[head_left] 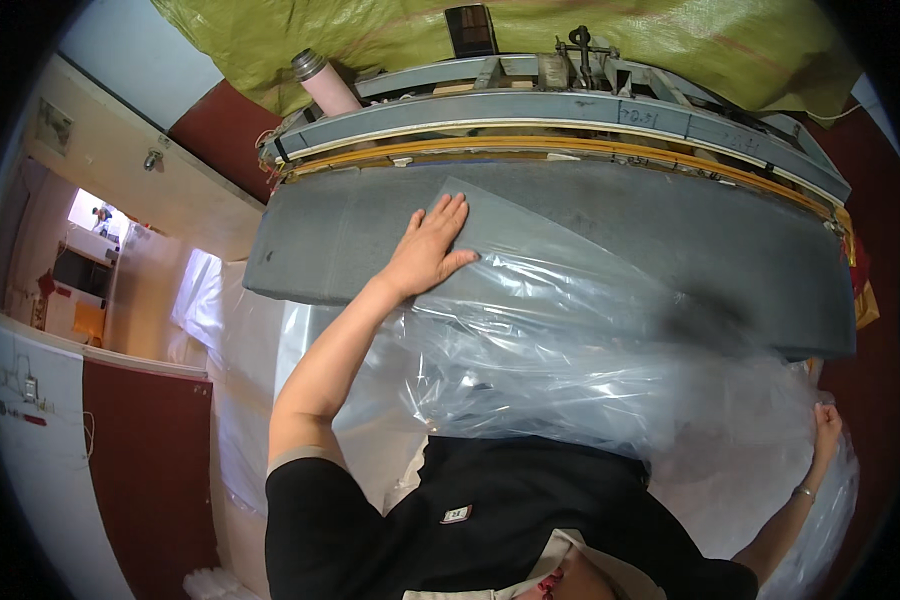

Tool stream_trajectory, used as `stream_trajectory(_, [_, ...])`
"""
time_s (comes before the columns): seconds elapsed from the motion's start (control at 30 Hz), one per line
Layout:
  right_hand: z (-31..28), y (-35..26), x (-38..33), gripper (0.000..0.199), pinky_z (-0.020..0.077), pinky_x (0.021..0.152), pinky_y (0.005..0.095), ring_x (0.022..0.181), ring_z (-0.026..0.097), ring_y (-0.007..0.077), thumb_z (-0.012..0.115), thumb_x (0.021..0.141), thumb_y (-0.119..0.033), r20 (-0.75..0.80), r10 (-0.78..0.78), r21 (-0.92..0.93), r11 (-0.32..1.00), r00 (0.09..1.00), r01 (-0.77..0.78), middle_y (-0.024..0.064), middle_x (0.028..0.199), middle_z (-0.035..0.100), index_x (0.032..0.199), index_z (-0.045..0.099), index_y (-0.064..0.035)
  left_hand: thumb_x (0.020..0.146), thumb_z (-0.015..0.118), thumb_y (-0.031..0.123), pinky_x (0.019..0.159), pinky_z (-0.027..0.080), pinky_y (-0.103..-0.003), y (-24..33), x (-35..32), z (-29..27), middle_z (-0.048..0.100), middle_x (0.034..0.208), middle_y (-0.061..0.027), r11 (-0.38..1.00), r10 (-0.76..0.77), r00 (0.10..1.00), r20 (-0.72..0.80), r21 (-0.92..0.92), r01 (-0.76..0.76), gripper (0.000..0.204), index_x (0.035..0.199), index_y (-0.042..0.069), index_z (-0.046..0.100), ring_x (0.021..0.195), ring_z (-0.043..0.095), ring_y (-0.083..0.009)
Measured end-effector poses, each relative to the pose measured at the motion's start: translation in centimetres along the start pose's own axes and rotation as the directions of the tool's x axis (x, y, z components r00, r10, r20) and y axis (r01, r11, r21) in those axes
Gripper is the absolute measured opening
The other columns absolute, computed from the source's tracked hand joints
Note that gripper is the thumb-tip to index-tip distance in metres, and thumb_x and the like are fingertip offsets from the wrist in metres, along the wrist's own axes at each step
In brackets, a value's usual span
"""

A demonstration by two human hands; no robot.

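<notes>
Left hand (428,248), fingers spread flat, pins a clear plastic bag (570,350) on the grey padded counter (670,240); right hand (827,425) grips its edge. Uneven pull could crease or slip the film beneath the flat fingers.

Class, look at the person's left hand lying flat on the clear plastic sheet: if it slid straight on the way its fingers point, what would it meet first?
The left hand points up the grey padded surface. Past the clear plastic sheet edge, it would probably first meet the yellow-edged machine frame.
</notes>
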State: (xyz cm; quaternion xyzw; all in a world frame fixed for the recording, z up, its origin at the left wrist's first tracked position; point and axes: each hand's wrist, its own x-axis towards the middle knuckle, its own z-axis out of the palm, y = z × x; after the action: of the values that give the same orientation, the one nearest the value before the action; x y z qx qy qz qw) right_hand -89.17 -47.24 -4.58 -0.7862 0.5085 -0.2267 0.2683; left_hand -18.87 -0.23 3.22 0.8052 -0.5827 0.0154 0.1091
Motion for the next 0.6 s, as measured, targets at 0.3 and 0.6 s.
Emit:
stream_trajectory(0.3, [0.5, -1.8, 1.1, 0.024, 0.0268, 0.051, 0.0203, 0.058, 0.032, 0.0042, 0.058, 0.083, -0.018, -0.049, 0.003, 0.074, 0.997, 0.999, 0.001, -0.0071, 0.062, 0.038, 0.066, 0.047, -0.0047, 0.074, 0.062, 0.016, 0.082, 0.043, -0.037, -3.4, 5.4, 1.3, 0.057, 0.105, -0.0120, 0.973, -0.229, 0.824, -0.518, -0.136, 0.185, 0.023, 0.094, 0.004, 0.061, 0.097, 0.051, -0.0308])
stream_trajectory(0.6, [1.2, -4.2, 13.0, 0.031, 0.0411, 0.072, 0.0227, 0.077, 0.051, 0.0095, 0.056, 0.085, -0.031, -0.469, -0.071, 0.062, 0.992, 0.880, 0.113, 0.0022, 0.086, 0.060, 0.095, 0.061, -0.0023, 0.084, 0.047, 0.016, 0.063, 0.043, -0.036, -4.8, 7.5, 1.3, 0.053, 0.065, -0.0126, 0.509, -0.770, 0.552, -0.320, -0.830, 0.228, 0.016, 0.080, 0.001, 0.049, 0.063, 0.053, -0.0246])
